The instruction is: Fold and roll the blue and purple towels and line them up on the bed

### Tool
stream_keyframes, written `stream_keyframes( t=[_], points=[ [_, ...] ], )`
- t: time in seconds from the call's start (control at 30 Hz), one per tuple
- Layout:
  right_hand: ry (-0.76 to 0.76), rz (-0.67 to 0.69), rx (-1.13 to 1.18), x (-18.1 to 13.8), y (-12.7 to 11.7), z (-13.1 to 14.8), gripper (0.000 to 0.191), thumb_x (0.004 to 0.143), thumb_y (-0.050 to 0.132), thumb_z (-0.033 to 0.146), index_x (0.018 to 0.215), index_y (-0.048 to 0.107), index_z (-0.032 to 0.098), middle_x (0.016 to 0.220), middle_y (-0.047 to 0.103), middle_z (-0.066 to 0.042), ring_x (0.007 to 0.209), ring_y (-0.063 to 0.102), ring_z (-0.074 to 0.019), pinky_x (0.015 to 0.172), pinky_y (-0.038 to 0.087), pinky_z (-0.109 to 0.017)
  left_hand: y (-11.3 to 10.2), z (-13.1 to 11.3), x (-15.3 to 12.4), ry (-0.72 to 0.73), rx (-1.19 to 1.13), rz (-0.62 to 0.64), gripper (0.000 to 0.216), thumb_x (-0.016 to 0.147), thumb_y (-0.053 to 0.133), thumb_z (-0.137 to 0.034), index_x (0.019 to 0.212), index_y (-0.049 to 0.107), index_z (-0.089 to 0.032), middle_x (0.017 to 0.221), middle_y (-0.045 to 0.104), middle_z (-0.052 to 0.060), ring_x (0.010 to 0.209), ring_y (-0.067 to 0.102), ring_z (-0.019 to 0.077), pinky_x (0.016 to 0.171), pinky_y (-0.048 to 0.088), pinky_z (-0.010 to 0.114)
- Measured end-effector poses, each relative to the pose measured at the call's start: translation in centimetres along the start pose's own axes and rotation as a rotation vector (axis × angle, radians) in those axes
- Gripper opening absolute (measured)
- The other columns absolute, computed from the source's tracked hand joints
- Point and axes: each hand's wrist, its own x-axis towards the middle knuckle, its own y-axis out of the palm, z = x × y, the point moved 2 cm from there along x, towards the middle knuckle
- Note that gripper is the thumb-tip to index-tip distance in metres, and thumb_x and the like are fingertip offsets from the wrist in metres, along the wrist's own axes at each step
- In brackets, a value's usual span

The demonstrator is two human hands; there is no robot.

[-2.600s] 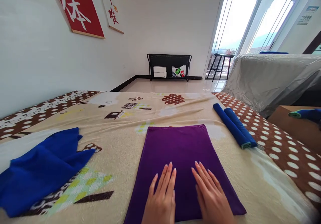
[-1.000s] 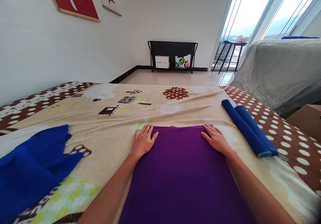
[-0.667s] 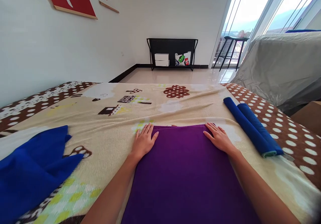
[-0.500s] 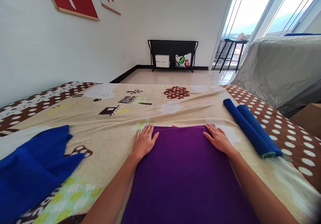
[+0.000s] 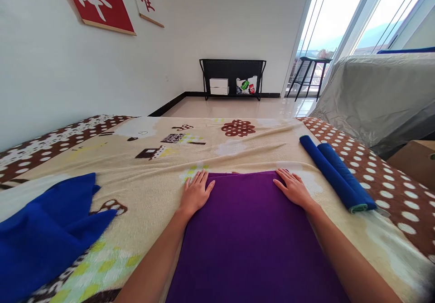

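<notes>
A purple towel [image 5: 249,230] lies spread flat on the patterned blanket [image 5: 142,162] in front of me. My left hand [image 5: 197,193] rests flat on its far left corner with the fingers stretched out. On the far right corner my right hand [image 5: 294,188] lies flat too, fingers apart. Neither hand holds anything. Both forearms reach out over the towel's side edges.
Two rolled blue towels [image 5: 335,172] lie side by side on the blanket to the right. A loose blue cloth [image 5: 47,233] is heaped at the left. A grey-covered piece of furniture [image 5: 377,94] stands at the right, a black rack [image 5: 233,79] by the far wall.
My hands have slid from the towel's near end to its far corners and stay flat there. Over the last second only the view has shifted slightly.
</notes>
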Motion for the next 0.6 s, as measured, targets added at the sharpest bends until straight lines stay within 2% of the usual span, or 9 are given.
stream_keyframes(
  t=[0.13, 0.27, 0.33, 0.43, 0.5, 0.53, 0.6],
  points=[
    [-0.010, -0.045, -0.003, -0.3, -1.2, 0.7, 0.060, 0.101, 0.025, 0.054, 0.146, 0.045, 0.020, 0.154, 0.043, -0.008, 0.146, 0.033, -0.0217, 0.119, 0.024, -0.047, -0.6, 0.0, 0.2, 0.004, -0.009, -0.008, 0.055, 0.102, 0.027, -0.048, 0.148, 0.042, -0.022, 0.156, 0.039, 0.009, 0.146, 0.034, 0.0251, 0.119, 0.022, 0.053],
    [-0.078, -0.097, -0.024, -2.0, -3.8, 3.1, 0.056, 0.103, 0.025, 0.039, 0.147, 0.042, 0.010, 0.159, 0.030, -0.016, 0.149, 0.023, -0.0256, 0.121, 0.017, -0.050, -3.2, -1.5, -1.6, 0.047, -0.017, -0.036, 0.054, 0.103, 0.028, -0.039, 0.150, 0.037, -0.016, 0.160, 0.029, 0.016, 0.148, 0.028, 0.0283, 0.118, 0.022, 0.056],
    [-0.174, -0.089, -0.032, -4.2, -4.8, 5.5, 0.054, 0.103, 0.026, 0.033, 0.151, 0.038, 0.011, 0.162, 0.022, -0.013, 0.151, 0.016, -0.0242, 0.122, 0.012, -0.049, -4.8, -3.1, -4.6, 0.142, -0.027, -0.026, 0.053, 0.103, 0.032, -0.038, 0.153, 0.033, -0.020, 0.162, 0.024, 0.012, 0.150, 0.023, 0.0255, 0.120, 0.021, 0.052],
    [-0.386, 0.012, -0.014, -9.9, -5.1, 10.0, 0.054, 0.103, 0.034, 0.037, 0.155, 0.029, 0.025, 0.162, 0.023, -0.001, 0.150, 0.021, -0.0165, 0.123, 0.019, -0.039, -6.1, -6.2, -11.6, 0.430, -0.053, 0.065, 0.053, 0.102, 0.039, -0.040, 0.153, 0.027, -0.036, 0.161, 0.028, -0.004, 0.148, 0.027, 0.0121, 0.120, 0.025, 0.033],
    [-0.576, 0.133, 0.032, -14.4, -4.9, 12.6, 0.063, 0.101, 0.041, 0.046, 0.158, 0.018, 0.027, 0.161, 0.023, 0.000, 0.148, 0.024, -0.0145, 0.121, 0.026, -0.035, -6.2, -7.9, -16.6, 0.722, -0.042, 0.107, 0.059, 0.101, 0.041, -0.037, 0.156, 0.019, -0.032, 0.161, 0.029, -0.004, 0.148, 0.027, 0.0110, 0.120, 0.026, 0.031],
    [-0.634, 0.170, 0.050, -16.6, -4.9, 13.4, 0.068, 0.100, 0.043, 0.048, 0.158, 0.015, 0.027, 0.161, 0.023, 0.000, 0.148, 0.025, -0.0152, 0.121, 0.027, -0.036, -6.1, -8.3, -18.7, 0.814, -0.024, 0.090, 0.063, 0.100, 0.045, -0.038, 0.156, 0.019, -0.029, 0.160, 0.031, -0.003, 0.148, 0.028, 0.0123, 0.120, 0.027, 0.031],
    [-0.681, 0.173, 0.052, -20.2, -5.2, 13.7, 0.069, 0.100, 0.046, 0.046, 0.158, 0.014, 0.028, 0.160, 0.024, 0.000, 0.147, 0.029, -0.0174, 0.120, 0.031, -0.039, -5.8, -8.0, -21.8, 0.890, 0.030, 0.006, 0.066, 0.097, 0.051, -0.038, 0.155, 0.023, -0.026, 0.157, 0.036, 0.000, 0.146, 0.033, 0.0155, 0.119, 0.029, 0.033]
  ],
)
